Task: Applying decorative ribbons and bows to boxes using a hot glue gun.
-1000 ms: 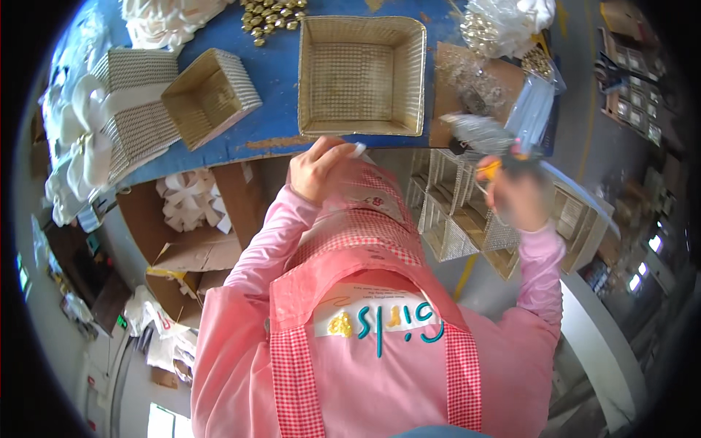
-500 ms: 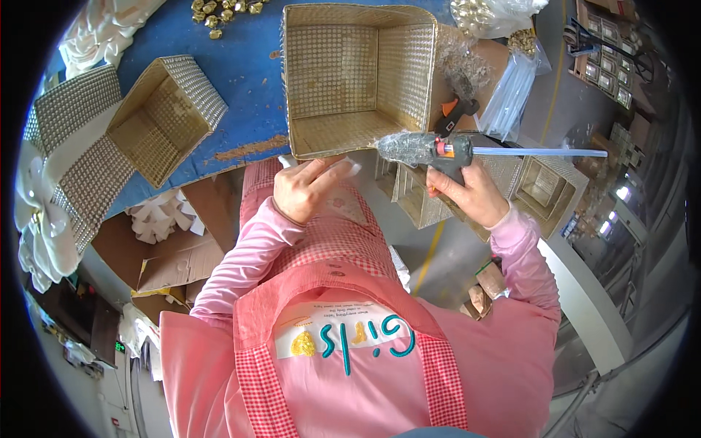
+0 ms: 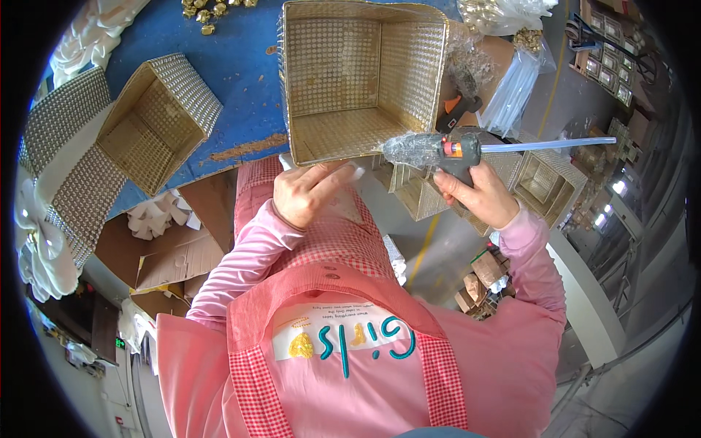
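Note:
My right hand (image 3: 478,196) grips a dark glue gun (image 3: 427,152) with a long clear glue stick running out of its back. The nozzle end, wrapped in clear film, points left and meets the lower right rim of a large square box (image 3: 332,135) covered in gold and silver beading. My left hand (image 3: 310,196) is at the box's near edge, with fingers bent and partly tucked below it. A small white piece (image 3: 357,174) shows at its fingertips, and what the fingers grip is hidden.
Smaller beaded boxes (image 3: 157,124) stand on the blue table (image 3: 248,109) at left, beside white ribbon bows (image 3: 47,241). Gold bells (image 3: 208,28) lie at the back. Glue sticks (image 3: 511,95) in plastic and another dark orange-tipped tool (image 3: 458,111) lie right. A cardboard box (image 3: 182,259) sits below.
The glue gun and my right hand have shifted slightly right. The nozzle stays at the box's lower rim, and my left hand has hardly moved.

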{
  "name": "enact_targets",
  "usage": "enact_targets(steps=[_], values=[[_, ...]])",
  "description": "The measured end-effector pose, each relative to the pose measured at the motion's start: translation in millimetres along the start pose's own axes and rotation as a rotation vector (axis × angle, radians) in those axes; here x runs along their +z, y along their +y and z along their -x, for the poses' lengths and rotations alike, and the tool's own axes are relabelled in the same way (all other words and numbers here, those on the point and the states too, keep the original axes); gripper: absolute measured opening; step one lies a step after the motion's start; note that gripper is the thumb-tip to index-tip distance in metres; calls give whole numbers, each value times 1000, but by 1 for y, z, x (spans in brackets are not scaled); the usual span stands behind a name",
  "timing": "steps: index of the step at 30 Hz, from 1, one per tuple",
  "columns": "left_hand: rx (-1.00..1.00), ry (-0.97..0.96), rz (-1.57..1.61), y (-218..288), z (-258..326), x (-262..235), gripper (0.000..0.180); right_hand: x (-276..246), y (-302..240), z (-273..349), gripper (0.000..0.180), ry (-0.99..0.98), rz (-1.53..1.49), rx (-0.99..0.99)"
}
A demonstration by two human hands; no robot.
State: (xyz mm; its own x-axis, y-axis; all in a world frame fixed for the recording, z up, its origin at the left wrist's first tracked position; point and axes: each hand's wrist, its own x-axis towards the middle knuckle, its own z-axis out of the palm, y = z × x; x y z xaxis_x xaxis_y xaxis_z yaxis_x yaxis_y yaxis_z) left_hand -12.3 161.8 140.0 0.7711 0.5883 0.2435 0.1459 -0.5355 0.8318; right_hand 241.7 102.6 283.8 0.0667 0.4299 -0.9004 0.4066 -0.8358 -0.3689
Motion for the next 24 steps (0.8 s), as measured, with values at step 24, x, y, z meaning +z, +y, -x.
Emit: enact_targets(steps=[24], values=[[-33,-66,43,-2,-2,-7,30,-28,-12,-28,33,-96,40,-33]])
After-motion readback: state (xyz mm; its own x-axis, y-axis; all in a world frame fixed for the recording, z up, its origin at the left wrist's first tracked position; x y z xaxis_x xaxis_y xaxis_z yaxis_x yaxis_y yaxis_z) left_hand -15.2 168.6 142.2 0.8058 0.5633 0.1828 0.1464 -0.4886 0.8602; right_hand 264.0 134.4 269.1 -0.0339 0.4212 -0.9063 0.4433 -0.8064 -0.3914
